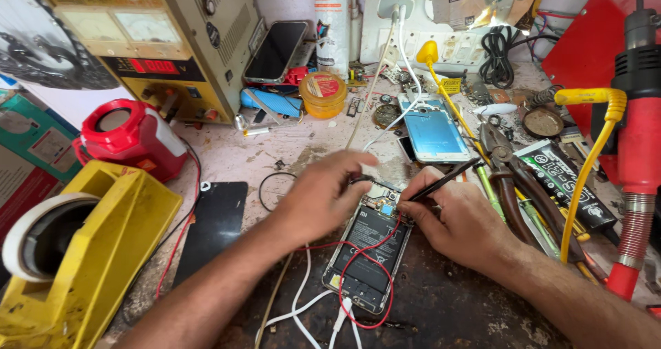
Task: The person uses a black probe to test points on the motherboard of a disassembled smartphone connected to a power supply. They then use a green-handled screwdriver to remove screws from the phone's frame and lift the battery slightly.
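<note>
The stained, pale counter (pixel 234 157) (dark near the front) carries an opened black phone (pixel 368 252), yellow tape dispenser (pixel 89 252), red round speaker (pixel 131 137) and brown-handled pliers (pixel 513 191).
</note>
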